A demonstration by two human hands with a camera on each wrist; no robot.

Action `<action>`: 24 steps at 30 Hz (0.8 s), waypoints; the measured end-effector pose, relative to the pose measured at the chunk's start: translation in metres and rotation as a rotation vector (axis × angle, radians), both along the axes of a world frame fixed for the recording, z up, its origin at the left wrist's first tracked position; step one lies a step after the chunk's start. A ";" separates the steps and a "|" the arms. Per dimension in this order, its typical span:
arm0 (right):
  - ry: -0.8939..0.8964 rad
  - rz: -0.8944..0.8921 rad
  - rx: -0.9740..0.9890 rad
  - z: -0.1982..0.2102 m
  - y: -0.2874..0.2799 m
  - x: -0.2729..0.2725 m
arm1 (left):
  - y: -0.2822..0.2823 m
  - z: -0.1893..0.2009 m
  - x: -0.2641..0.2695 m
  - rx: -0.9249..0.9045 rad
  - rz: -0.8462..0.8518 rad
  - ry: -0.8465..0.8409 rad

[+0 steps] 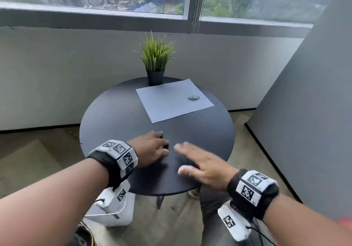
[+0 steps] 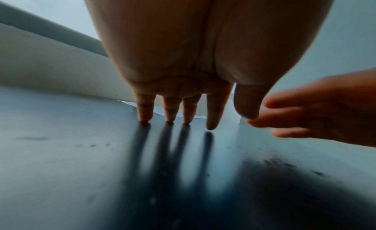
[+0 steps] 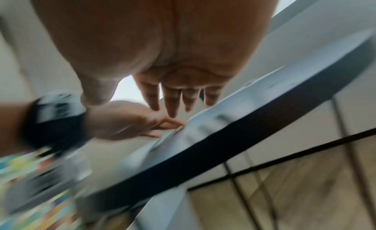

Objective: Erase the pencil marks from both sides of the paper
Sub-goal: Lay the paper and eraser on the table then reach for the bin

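White rectangular paper (image 1: 174, 100) lies across the round black table (image 1: 114, 112), small grey eraser (image 1: 194, 97) atop; my left hand (image 1: 150, 147) and right hand (image 1: 202, 163) hover flat, empty, ready to reach.

potted plant (image 1: 155, 59) | far edge of round table (image 1: 114, 116) | upright

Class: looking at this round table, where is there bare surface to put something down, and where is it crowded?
Bare: the table's left side, beside the paper, and the strip between paper and hands. Crowded: the far side, with potted plant, paper and a small object on it; the near edge under left hand and right hand.
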State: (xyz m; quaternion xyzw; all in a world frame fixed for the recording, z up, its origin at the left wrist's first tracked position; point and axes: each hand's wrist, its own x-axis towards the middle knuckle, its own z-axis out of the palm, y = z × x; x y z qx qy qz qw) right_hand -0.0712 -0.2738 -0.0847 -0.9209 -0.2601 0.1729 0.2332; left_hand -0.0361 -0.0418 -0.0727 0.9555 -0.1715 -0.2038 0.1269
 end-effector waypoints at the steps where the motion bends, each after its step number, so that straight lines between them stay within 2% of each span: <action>1: -0.026 -0.189 0.003 -0.001 -0.016 0.011 | 0.009 -0.001 -0.008 -0.018 0.021 -0.003; 3: -0.023 -0.460 -0.259 -0.009 -0.040 0.023 | 0.033 -0.007 -0.024 -0.019 0.112 -0.039; 5: -0.002 -0.484 -0.491 -0.025 -0.038 0.017 | 0.064 -0.016 -0.040 0.052 0.264 -0.088; 6: -0.013 -0.488 -0.493 -0.031 -0.026 0.010 | 0.078 -0.024 -0.046 0.071 0.337 -0.107; 10: -0.022 -0.454 -0.357 -0.037 0.053 -0.029 | 0.095 -0.051 -0.058 0.048 0.415 -0.152; 12: -0.012 -0.222 -0.257 -0.029 0.088 -0.051 | 0.094 -0.055 -0.059 -0.066 0.432 -0.180; 14: 0.068 -0.053 -0.011 -0.009 0.099 -0.056 | 0.101 -0.056 -0.065 -0.243 0.463 -0.285; 15: 0.062 -0.096 0.105 -0.002 0.090 -0.047 | 0.108 -0.058 -0.070 -0.359 0.507 -0.388; 16: 0.024 -0.217 0.173 0.000 0.074 -0.032 | 0.116 -0.060 -0.075 -0.462 0.575 -0.519; 17: -0.024 -0.385 0.163 0.001 0.052 -0.015 | 0.126 -0.061 -0.080 -0.546 0.692 -0.634; 18: -0.061 -0.555 0.069 -0.001 0.030 0.000 | 0.135 -0.060 -0.084 -0.616 0.858 -0.685; 19: -0.054 -0.674 -0.088 -0.005 0.013 0.009 | 0.147 -0.065 -0.086 -0.667 1.045 -0.646; 20: -0.030 -0.714 -0.251 -0.014 0.007 0.010 | 0.157 -0.070 -0.086 -0.692 1.195 -0.546; 21: -0.025 -0.678 -0.379 -0.024 0.012 0.003 | 0.167 -0.082 -0.083 -0.701 1.291 -0.381; 22: -0.039 -0.585 -0.439 -0.033 0.026 -0.008 | 0.171 -0.096 -0.081 -0.694 1.303 -0.198; 24: -0.038 -0.322 -0.356 -0.035 0.063 -0.040 | 0.166 -0.125 -0.079 -0.603 1.171 0.077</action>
